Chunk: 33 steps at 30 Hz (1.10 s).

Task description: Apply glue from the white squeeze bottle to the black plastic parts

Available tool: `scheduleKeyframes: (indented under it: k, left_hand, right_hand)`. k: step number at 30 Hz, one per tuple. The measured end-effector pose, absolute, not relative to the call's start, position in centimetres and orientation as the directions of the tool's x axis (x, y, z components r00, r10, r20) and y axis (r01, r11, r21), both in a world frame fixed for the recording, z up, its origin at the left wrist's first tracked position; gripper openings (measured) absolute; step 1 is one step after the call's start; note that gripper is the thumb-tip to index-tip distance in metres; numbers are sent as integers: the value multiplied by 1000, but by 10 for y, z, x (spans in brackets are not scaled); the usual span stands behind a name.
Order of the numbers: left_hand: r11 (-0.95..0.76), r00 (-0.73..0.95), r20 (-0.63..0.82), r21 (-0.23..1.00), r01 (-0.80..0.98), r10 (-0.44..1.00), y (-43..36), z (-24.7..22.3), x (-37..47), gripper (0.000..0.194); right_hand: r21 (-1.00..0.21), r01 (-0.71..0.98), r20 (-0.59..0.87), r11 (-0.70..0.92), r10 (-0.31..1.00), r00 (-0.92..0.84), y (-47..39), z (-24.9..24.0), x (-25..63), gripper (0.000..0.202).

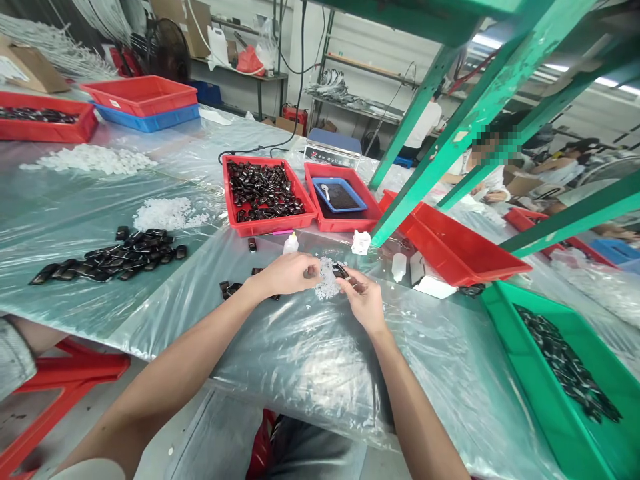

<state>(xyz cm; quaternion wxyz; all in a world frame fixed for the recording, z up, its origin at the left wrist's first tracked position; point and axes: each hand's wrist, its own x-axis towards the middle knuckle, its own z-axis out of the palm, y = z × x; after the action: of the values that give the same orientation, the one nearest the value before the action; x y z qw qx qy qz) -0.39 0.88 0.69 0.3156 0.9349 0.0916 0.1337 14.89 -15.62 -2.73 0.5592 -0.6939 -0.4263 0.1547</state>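
My right hand point(364, 293) pinches a small black part point(340, 271) between thumb and fingers, above the right side of a pile of small white pieces point(327, 283). At the left edge of that pile is my left hand point(293, 273), its fingers curled together; whatever they hold, if anything, is too small to make out. Several black parts point(230, 289) lie beside and partly behind my left wrist. A white bottle point(291, 245) stands just behind my left hand, and one black part point(252, 245) lies to its left.
Behind my hands are a red bin of black parts point(305, 212) and a red bin with a blue tray point(325, 223). A green bin point(505, 310) is at right, below a green frame point(425, 160). Black parts point(125, 257) and white pieces point(167, 213) lie at left.
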Motion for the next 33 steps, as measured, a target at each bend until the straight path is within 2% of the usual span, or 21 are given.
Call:
scheduleKeyframes:
  k: [3,5,8,11,13,15,19,26,29,31,33]
  left_hand:
    - [-691,883,344,722,-32,320,3,8,0,33]
    - [-664,876,363,745,-67,319,0,8,1,34]
    - [-582,887,304,812,-50,348,-1,5,4,23]
    - [-340,902,177,940,-36,394,0,-2,8,21]
    - [-195,904,120,980,-42,410,1,-6,10,21]
    - [-126,897,107,990,-58,429,1,-8,12,18]
    - [-97,863,131,991,-96,487,-5,-10,15,17]
    - [128,801,64,977,-173,595,-17,-17,25,41]
    - [41,795,98,987,-153,599,-10,-15,21,40]
    - [-188,850,175,978,-91,497,-2,-11,14,29]
    - [-443,929,202,895,-46,311,4,-8,8,19]
  right_hand:
    - [-890,455,277,-2,791,545,-156,-26,145,36]
    - [-881,473,283,7,808,516,-157,-26,143,36]
    - [-879,476,285,16,818,500,-157,-25,142,36]
    - [-889,458,283,23,813,509,-157,-26,143,35]
    - [-892,452,286,32,812,508,-158,-27,144,34]
    - [-891,453,290,36,812,506,-158,-28,145,34]
    - [-895,445,292,35,799,525,-158,-28,145,36]
    - [-923,382,270,40,774,573,-156,-26,146,41]
    - [-925,381,246,1,764,596,-156,-26,150,43]
    - [-927,374,241,-17,737,631,-156,-27,154,45]
    - [-929,368,240,-27,711,660,-156,-29,156,47]
